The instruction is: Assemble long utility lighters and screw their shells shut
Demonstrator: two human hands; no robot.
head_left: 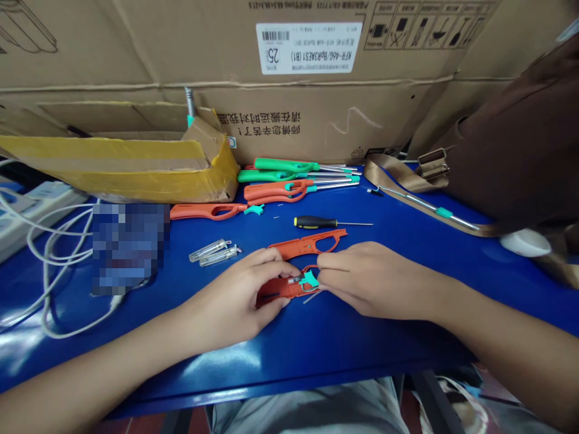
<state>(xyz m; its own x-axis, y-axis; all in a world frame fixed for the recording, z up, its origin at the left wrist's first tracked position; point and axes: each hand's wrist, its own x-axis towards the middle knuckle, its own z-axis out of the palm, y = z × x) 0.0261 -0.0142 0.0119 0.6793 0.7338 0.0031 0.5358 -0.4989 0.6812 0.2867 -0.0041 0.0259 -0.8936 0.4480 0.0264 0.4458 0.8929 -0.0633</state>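
My left hand [239,295] is closed around the left part of an open orange lighter shell half [296,289], its thumb on the near edge. Inside the shell sit a teal trigger [310,279] and a small clear-and-metal part beside it. At the shell's right end, my right hand [362,280] is pinched next to the trigger; its fingertips are hidden, so what they grip cannot be made out. A thin pale strip shows below the shell. Just beyond lies the other orange shell half [307,246], and behind it a black-and-yellow screwdriver [312,222].
Two clear fuel tanks [215,252] lie left of my hands. Green and orange long-necked lighters [275,191] lie at the back, near a yellow-taped cardboard box [172,181]. White cables [45,271] coil at left. A metal lighter tube [443,212] rests on a brown strap at right.
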